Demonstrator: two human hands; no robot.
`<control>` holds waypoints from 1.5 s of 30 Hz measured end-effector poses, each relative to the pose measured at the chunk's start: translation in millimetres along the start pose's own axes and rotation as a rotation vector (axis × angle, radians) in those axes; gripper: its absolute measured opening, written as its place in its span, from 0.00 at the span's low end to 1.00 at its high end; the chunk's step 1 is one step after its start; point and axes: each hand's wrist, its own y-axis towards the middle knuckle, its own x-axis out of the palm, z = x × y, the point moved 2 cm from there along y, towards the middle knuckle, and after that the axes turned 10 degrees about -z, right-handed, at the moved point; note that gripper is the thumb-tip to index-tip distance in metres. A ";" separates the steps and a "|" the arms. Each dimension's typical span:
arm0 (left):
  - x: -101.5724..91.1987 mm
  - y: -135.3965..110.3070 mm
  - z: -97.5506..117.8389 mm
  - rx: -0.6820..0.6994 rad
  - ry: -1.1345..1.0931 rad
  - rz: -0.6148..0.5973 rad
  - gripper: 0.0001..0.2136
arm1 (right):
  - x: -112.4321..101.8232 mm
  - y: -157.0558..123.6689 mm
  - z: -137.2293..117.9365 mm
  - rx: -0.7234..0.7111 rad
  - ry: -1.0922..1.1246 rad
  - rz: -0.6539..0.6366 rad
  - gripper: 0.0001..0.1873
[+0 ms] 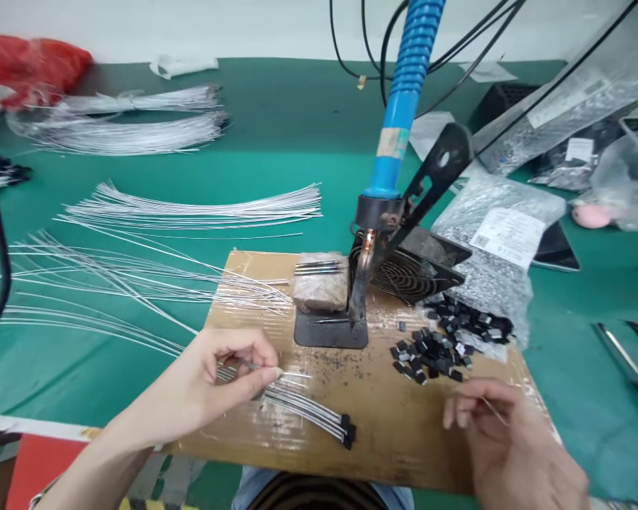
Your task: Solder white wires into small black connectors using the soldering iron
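Note:
My left hand (217, 382) is closed in a pinch on a thin white wire (298, 375), whose bare end points right over the cardboard. Beneath that hand runs a bundle of wires (308, 409) tipped with black connectors (347, 431). At the right, my right hand (515, 439) has its thumb and fingers closed on a thin strand (494, 411), its kind unclear. Just beyond its fingertips lies a pile of small black connectors (430, 354). A soldering iron with a blue handle (404, 92) stands tip-down in a black stand, apart from both hands.
A sponge block (320, 292) with short dark-tipped pieces rests on the stand base (331, 336). Loose white wires (138, 276) spread across the green mat's left side. A black fan (409, 273), bubble-wrap bag (489, 248) and tweezers (624, 358) are at right.

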 end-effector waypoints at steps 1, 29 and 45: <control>1.9 0.8 -0.4 0.002 0.000 0.005 0.10 | 8.6 -2.4 -7.9 0.021 0.010 -0.027 0.23; 22.6 2.8 8.9 -0.029 0.033 -0.047 0.10 | 104.0 -2.8 -61.2 0.155 0.193 -0.693 0.13; 54.2 19.0 -1.7 -0.074 -0.113 0.045 0.16 | 64.1 25.5 -42.2 -0.059 -0.426 -0.342 0.09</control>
